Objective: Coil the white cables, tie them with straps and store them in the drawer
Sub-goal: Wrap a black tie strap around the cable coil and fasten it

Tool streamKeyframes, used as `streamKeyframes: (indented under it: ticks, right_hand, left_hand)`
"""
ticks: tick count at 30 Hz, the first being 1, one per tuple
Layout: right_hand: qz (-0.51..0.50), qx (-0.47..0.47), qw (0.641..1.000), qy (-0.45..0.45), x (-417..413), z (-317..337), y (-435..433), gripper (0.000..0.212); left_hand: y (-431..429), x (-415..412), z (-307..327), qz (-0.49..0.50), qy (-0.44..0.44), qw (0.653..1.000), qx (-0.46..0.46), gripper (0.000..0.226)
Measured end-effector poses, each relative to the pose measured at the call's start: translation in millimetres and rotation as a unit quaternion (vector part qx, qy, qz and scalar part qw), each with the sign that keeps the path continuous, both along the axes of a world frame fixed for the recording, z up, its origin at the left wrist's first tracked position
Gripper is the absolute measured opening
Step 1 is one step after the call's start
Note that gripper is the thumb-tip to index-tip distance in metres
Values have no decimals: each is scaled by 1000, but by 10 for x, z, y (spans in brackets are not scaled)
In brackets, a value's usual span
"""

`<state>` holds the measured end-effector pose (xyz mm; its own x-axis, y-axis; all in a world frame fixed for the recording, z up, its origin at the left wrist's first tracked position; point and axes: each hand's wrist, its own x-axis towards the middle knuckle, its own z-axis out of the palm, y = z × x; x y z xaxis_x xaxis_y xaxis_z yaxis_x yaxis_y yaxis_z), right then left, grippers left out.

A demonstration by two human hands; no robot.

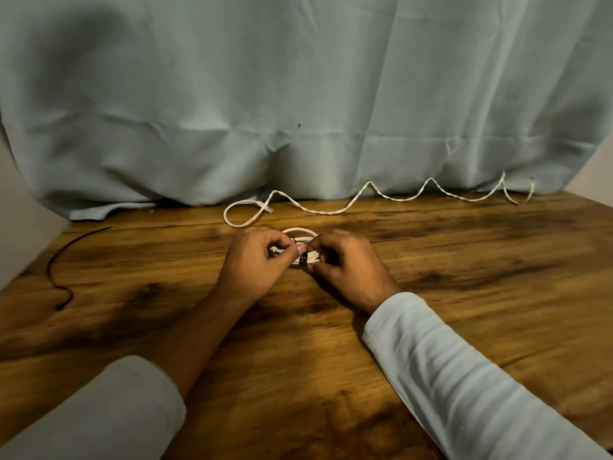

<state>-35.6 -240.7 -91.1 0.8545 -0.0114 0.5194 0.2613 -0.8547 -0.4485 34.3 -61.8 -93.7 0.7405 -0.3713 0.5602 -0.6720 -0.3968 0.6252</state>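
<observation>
On the head cam, only view I've got: no brand, label or readable writing anywhere.

Centre of the wooden table [431,327]: both hands meet on a small coiled white cable [300,232]. Left hand [252,263] has fingers curled in, pinching the coil's left side. Right hand [345,263] pinches the right side, fingertips touching a dark strap [303,259] wrapped round the coil's near edge. I can't tell if the strap is fastened; fingers cover most of it, and most of the coil too. Only the far arc of the coil shows clearly above the knuckles.

Second white cable [331,212] lies uncoiled along the table's back edge, well apart from the hands, wavy, running from a loop at centre-left out to the right. A connector end [269,209] sits at the loop; too small to read its type. Its far right end rises against the curtain [298,94], tip blurred.

Left side of the table: a thin dark strand [54,260] lies curved, loose, near the edge. Could be another strap or a cord, can't tell.

Pale sleeves [464,386] on both forearms, the left pushed up, both cut off by the frame bottom. Curtain hem drapes onto the back of the table and hides what's behind. No container or drawer in view.
</observation>
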Motion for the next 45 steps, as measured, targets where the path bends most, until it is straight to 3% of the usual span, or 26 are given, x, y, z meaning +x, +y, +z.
streamKeyframes:
  ticks: [4,14,26,31,37,45]
  right_hand:
    - [-1,-24,1000,12,-11,8,23,29]
    - [27,-61,998,12,4,25,19,23]
    - [30,-94,995,6,-21,26,46,21]
    - [26,-106,994,10,-21,19,57,21]
    - [28,-21,999,3,-59,-19,35,20]
    - [23,2,1000,-9,-36,-26,-10,22]
  left_hand:
    - [-9,-26,-1,-20,18,1000,-13,5]
    - [-19,7,-20,-28,-17,999,30,16]
    - [-63,14,-41,4,5,1000,28,24]
    - [-84,3,-44,19,10,999,32,17]
    - [10,143,-86,-75,95,991,-53,13]
    - [21,133,-60,-126,208,961,-128,5]
